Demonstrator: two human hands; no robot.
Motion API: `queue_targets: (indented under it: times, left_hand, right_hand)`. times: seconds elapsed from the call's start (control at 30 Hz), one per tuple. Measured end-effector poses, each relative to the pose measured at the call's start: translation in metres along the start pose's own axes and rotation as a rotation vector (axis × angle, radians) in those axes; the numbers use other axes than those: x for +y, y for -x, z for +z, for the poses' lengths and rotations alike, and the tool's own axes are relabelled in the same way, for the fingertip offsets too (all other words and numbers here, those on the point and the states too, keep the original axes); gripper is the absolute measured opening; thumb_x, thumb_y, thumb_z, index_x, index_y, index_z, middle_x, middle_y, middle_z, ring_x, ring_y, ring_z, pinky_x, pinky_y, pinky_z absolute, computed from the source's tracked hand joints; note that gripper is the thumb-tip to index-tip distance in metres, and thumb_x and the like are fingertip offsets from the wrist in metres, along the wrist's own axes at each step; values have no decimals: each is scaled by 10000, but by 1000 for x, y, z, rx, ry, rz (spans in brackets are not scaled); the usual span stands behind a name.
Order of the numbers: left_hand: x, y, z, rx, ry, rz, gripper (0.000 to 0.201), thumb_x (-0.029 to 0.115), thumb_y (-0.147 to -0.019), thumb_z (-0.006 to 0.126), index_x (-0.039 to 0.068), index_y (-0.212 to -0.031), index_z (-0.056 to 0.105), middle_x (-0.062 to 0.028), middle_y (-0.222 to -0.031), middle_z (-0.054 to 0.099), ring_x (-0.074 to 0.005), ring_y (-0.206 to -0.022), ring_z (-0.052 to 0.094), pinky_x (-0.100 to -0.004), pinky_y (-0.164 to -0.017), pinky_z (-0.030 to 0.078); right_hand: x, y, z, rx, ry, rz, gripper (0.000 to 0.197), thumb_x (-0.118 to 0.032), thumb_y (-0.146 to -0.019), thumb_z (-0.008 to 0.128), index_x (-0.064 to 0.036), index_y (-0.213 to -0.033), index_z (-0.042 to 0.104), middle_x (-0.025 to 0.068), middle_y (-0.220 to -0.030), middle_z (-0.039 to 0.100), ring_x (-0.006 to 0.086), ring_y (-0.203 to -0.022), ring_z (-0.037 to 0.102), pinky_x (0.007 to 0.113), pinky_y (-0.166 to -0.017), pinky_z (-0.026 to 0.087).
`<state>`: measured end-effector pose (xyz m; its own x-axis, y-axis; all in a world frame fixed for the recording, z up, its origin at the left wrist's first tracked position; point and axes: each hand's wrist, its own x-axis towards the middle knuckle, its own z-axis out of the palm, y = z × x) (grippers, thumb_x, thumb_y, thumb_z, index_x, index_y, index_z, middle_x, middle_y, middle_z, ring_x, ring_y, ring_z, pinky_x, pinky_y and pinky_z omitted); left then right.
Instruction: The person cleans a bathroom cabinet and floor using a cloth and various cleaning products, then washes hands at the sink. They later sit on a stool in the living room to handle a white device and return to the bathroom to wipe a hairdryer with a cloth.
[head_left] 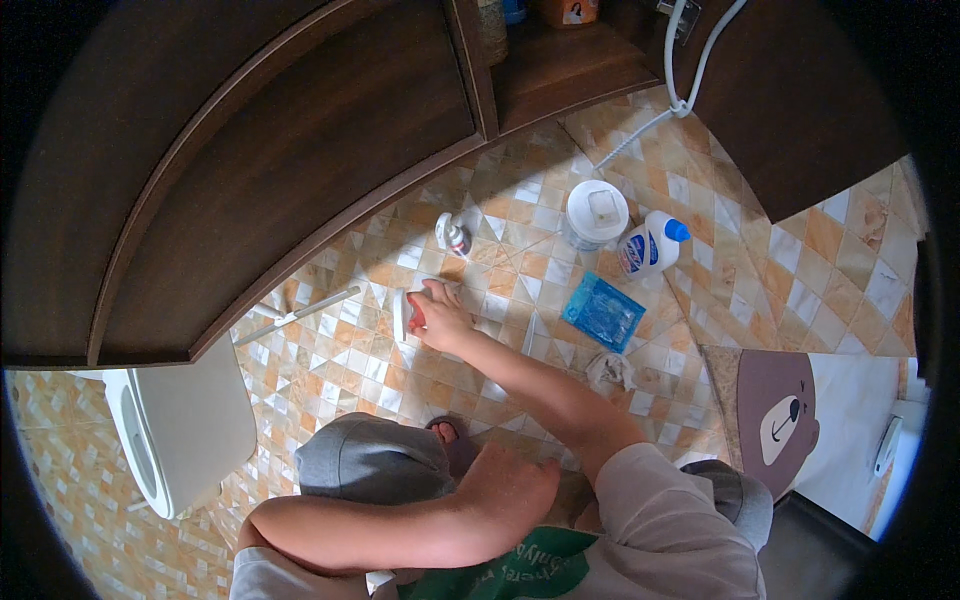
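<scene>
My right hand (442,316) reaches down to the tiled floor, closed around a scrub brush (402,316) with a red grip and a white edge; the fingers hide part of it. My left arm lies bent across my lap, and my left hand (515,485) is near my knee with its fingers hidden from view. Just beyond the brush stands a small white spray bottle (453,235). To the right are a white lidded tub (597,214), a white bottle with a blue cap (652,246), a blue plastic packet (603,312) and a crumpled whitish cloth or wrapper (610,372).
Dark wooden cabinets (300,150) curve along the far side, with an open shelf (560,85) holding containers. A white bin-like fixture (190,430) stands at left beside a thin pale rod (300,314). A white hose (640,135) hangs at upper right. A brown bear-face mat (757,385) lies at right.
</scene>
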<state>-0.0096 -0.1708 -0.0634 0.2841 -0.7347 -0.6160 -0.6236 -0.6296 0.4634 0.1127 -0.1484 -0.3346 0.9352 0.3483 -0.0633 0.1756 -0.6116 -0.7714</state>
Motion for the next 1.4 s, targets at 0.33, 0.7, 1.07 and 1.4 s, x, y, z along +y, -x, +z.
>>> queue_targets:
  times: [0.33, 0.7, 1.07, 1.4]
  left_hand:
    - [-5, 8, -10, -12, 79, -3, 447, 221, -838, 626, -3, -1208, 513, -164, -702, 662, -353, -692, 674, -483, -642, 503]
    - [6, 9, 1, 98, 40, 81, 314, 292, -844, 617, 14, -981, 569, -147, -693, 666, -331, -682, 676, -420, -583, 499]
    - [8, 9, 5, 114, 70, 77, 349, 212, -812, 635, 34, -1100, 548, -167, -667, 644, -360, -674, 666, -477, -606, 501]
    - [-4, 8, 4, 56, 113, 62, 401, 295, -859, 614, 11, -1132, 535, -154, -709, 653, -337, -682, 657, -467, -620, 459]
  right_hand:
    - [-46, 34, -87, 295, -328, -296, 382, -88, -770, 682, -11, -1107, 519, 165, -1178, 515, 345, -1126, 490, 424, -971, 395]
    - [-92, -34, -369, 1063, 159, -487, 332, -206, -858, 634, 47, -990, 464, 226, -982, 504, 407, -872, 552, 469, -751, 463]
    - [-41, -145, -416, 1166, 223, -186, 347, -164, -837, 665, 47, -1079, 536, 258, -1066, 550, 419, -966, 573, 450, -832, 475]
    - [-50, -119, -412, 1345, 202, -321, 590, -21, -759, 691, 123, -1270, 435, 284, -1107, 558, 407, -1060, 538, 410, -933, 432]
